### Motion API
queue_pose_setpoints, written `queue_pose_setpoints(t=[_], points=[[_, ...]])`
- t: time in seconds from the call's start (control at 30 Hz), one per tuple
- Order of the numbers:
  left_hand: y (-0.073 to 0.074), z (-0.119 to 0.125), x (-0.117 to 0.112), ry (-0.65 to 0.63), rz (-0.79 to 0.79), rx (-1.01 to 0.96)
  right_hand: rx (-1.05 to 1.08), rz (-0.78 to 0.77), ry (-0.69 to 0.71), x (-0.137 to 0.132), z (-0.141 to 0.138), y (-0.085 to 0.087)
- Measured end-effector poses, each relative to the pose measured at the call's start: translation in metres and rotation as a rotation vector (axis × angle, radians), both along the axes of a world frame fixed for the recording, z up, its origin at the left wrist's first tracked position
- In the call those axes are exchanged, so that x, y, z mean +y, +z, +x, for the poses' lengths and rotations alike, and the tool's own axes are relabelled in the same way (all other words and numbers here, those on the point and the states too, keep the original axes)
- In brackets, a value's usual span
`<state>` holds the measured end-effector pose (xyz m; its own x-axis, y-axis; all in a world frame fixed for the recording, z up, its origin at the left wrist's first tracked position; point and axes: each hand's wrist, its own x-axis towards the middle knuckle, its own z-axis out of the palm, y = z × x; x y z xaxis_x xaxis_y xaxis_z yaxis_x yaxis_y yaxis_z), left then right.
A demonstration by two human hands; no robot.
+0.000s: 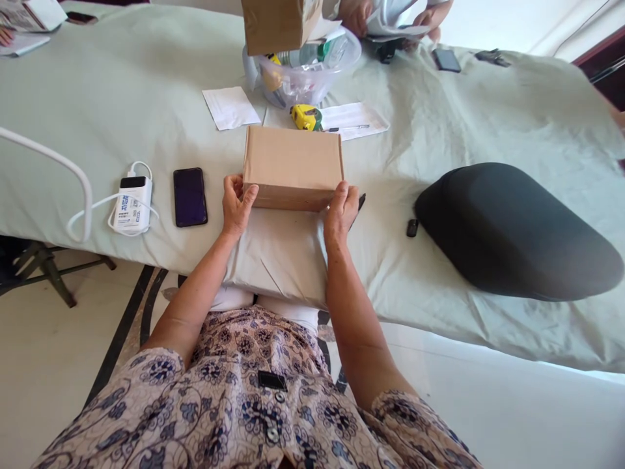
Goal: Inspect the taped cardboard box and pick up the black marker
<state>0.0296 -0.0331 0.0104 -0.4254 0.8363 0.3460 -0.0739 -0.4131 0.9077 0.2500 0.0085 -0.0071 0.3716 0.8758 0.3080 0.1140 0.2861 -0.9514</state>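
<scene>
A closed brown cardboard box (293, 159) sits in front of me on the cloth-covered table, gripped from both sides. My left hand (237, 205) is closed on its near left corner, the thumb against the front face. On the near right corner, my right hand (340, 210) holds it the same way; some fingers are hidden behind the box. A thin black object (361, 202), its kind unclear, shows just beyond my right hand. Behind the box lie a yellow and green tape measure (306, 118) and a pen (347, 128) on a white paper (364, 117).
A plastic basin (303, 85) with bottles stands behind, another carton (278, 26) above it. To the left are a phone (190, 197) and a power bank (133, 205) with a white cable. A black padded seat (517, 231) lies right. Another person's hands (356, 16) hold papers across the table.
</scene>
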Motion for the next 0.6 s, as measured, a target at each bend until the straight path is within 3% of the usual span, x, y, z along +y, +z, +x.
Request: queue_pose_setpoints(t=[0.1,0.2,0.43,0.6], points=[[0.002,-0.004,-0.001,0.094,-0.041,0.087,-0.127,0.019,-0.163,-0.005,-0.007,0.008],[-0.002,-0.010,0.004,0.149,-0.100,0.216,-0.193,0.062,-0.132,-0.009,-0.011,0.010],[-0.018,-0.020,0.017,0.227,-0.110,0.341,-0.333,0.222,0.230,-0.020,-0.017,0.009],[-0.024,-0.018,0.020,0.110,-0.104,0.459,-0.420,0.312,0.417,-0.034,-0.033,0.012]])
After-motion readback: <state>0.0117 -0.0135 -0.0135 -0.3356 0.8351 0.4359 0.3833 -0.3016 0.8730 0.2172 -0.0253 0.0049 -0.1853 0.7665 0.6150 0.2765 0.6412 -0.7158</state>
